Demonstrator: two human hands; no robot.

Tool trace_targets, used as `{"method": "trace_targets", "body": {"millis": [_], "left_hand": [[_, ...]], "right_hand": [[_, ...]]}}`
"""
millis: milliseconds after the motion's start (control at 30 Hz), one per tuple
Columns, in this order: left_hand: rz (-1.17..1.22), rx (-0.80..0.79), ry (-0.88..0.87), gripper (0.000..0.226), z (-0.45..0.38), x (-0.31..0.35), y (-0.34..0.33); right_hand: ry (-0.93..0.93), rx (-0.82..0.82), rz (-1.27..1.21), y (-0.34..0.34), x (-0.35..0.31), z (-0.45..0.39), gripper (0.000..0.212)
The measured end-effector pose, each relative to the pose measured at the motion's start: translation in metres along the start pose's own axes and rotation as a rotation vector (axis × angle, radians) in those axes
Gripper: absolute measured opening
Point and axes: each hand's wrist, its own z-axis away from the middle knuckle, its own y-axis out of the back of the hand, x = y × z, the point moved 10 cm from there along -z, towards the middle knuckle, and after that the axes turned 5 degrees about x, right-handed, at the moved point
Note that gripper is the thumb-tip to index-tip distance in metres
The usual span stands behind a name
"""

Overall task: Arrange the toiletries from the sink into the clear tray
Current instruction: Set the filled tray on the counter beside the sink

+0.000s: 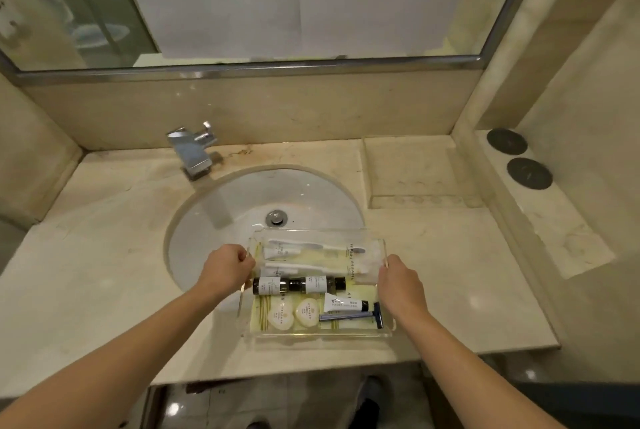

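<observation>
The clear tray (317, 336) is held over the near right part of the white sink (242, 207) and the counter edge. My left hand (227, 267) grips its left rim and my right hand (401, 285) grips its right rim. Inside lie two wrapped toothbrush kits (304, 248), two dark bottles (299, 285) end to end, two white heart-shaped soaps (294, 314), a small white tube (346, 304) and a blue razor (360, 316).
A chrome tap (194, 151) stands at the sink's back left. A recessed stone soap shelf (415, 172) is at the back right. Two dark round coasters (517, 158) sit on the right ledge. A mirror (277, 2) spans the wall behind.
</observation>
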Motion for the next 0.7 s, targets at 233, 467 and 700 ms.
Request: {"method": "trace_targets", "body": {"millis": [233, 467, 700], "left_hand": [[0.002, -0.043, -0.033, 0.025, -0.016, 0.089, -0.065], [0.019, -0.112, -0.081, 0.024, -0.031, 0.156, -0.121], [0.003, -0.169, -0.090, 0.028, -0.035, 0.193, -0.157]], "right_hand": [[-0.097, 0.023, -0.018, 0.050, 0.071, -0.061, 0.018], [-0.243, 0.052, -0.036, 0.084, 0.132, -0.099, 0.025], [-0.335, 0.079, -0.017, 0.096, 0.175, -0.119, 0.028]]}}
